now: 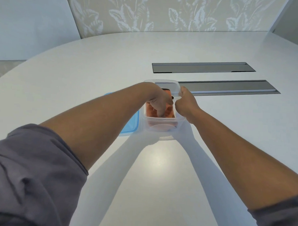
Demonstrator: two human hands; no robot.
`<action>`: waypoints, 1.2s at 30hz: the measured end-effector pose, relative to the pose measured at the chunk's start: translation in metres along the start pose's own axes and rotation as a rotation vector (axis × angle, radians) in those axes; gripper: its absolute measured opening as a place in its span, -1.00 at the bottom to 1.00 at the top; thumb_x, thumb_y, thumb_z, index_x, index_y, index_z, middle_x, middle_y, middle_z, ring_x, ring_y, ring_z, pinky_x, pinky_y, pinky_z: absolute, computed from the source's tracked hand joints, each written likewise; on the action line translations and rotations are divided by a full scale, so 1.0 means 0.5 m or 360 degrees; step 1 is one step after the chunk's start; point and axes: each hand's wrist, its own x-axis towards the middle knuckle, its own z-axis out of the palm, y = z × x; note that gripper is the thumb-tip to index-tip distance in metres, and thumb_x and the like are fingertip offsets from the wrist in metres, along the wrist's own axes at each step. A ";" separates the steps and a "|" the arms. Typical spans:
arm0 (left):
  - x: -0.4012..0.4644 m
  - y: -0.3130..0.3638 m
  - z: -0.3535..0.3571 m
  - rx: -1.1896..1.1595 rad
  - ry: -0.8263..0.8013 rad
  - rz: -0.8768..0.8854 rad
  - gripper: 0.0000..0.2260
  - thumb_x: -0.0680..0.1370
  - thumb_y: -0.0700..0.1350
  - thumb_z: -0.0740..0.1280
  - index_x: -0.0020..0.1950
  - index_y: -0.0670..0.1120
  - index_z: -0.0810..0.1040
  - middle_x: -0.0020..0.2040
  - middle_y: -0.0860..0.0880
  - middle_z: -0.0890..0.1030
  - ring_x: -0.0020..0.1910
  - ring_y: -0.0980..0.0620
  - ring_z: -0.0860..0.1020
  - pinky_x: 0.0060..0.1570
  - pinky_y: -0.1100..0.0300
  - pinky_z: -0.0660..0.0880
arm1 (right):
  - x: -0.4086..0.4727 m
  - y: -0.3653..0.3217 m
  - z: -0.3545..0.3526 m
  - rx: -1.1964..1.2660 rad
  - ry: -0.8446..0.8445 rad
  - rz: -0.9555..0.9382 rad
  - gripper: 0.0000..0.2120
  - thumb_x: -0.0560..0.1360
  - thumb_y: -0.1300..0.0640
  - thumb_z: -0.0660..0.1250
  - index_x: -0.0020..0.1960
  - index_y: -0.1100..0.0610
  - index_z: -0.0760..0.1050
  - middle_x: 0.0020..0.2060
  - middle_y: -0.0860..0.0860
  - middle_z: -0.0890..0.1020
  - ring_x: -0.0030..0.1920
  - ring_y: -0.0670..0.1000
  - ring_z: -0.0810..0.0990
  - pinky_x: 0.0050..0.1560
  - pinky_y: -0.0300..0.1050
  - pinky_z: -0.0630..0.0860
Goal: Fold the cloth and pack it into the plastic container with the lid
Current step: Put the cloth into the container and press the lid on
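Single head-worn wide-angle view, looking forward and down from above the person's shoulders. Faces 12 o'clock across the white rounded counter (78,86) toward the leaf-patterned wall panel (165,13). Forearms close, entering from 7 and 5 o'clock.

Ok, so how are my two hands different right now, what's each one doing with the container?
The left hand reaches down inside the clear container, fingers pressing on the orange cloth; the right hand stays outside it. The left hand touches the cloth, while the right hand grips the container's right rim with curled fingers. Both are at the container, and the blue lid lies untouched beside it.
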 end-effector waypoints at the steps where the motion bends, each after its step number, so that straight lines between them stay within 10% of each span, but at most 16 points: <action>1: -0.008 0.001 0.003 0.0080 -0.0019 -0.0022 -0.20 0.44 -0.03 0.54 0.60 0.12 0.24 0.37 -0.02 0.48 0.32 -0.14 0.48 0.36 -0.11 0.44 | -0.003 -0.003 -0.001 -0.0001 -0.0011 -0.0004 -0.23 0.17 0.07 0.10 0.40 0.05 0.38 0.17 0.03 0.57 0.01 0.06 0.56 -0.09 -0.07 0.49; 10: -0.001 0.011 0.057 0.0051 0.0111 -0.0030 -0.19 0.43 0.06 0.54 0.58 0.05 0.22 0.35 -0.03 0.48 0.13 -0.10 0.47 0.06 0.05 0.40 | 0.006 0.017 -0.006 0.0109 -0.0057 0.0081 -0.51 0.47 0.42 0.10 0.25 -0.03 0.40 0.00 -0.02 0.57 -0.02 0.07 0.56 -0.02 0.05 0.58; 20: -0.014 0.002 0.051 -0.0150 0.0321 0.0066 -0.41 0.45 -0.08 0.52 0.44 0.03 0.40 0.04 0.03 0.51 0.00 -0.07 0.50 -0.06 0.10 0.49 | 0.010 0.030 0.007 0.0130 -0.0013 -0.0006 -0.49 0.50 0.40 0.21 0.34 -0.04 0.40 0.12 -0.04 0.50 0.12 0.06 0.47 0.03 0.01 0.51; 28: -0.030 -0.067 0.072 -0.1436 0.1654 -0.0373 -0.75 0.51 -0.28 0.24 0.11 -0.08 0.59 0.05 0.02 0.57 0.01 -0.02 0.53 -0.04 0.18 0.43 | 0.003 0.030 0.003 0.0159 -0.0068 0.0022 -0.46 0.46 0.31 0.21 0.40 0.00 0.35 0.29 -0.01 0.48 0.24 0.10 0.45 0.15 0.07 0.46; 33: -0.034 -0.115 0.134 -0.1250 0.1292 -0.0796 -0.77 0.47 -0.25 0.22 0.11 -0.17 0.51 0.03 -0.09 0.56 -0.02 -0.15 0.52 -0.14 0.07 0.47 | -0.003 0.026 0.004 0.0073 -0.0075 0.0055 -0.29 0.50 0.30 0.23 0.61 0.01 0.18 0.54 0.06 0.36 0.45 0.16 0.38 0.40 0.21 0.43; 36: -0.032 -0.123 0.177 -0.1049 0.0993 -0.0927 -0.59 0.52 -0.04 0.31 0.36 -0.07 0.42 0.32 -0.11 0.45 0.32 -0.21 0.37 0.20 -0.07 0.45 | -0.005 0.025 0.006 0.0055 -0.0072 0.0050 -0.29 0.51 0.31 0.23 0.62 0.01 0.15 0.55 0.06 0.34 0.47 0.16 0.37 0.41 0.20 0.42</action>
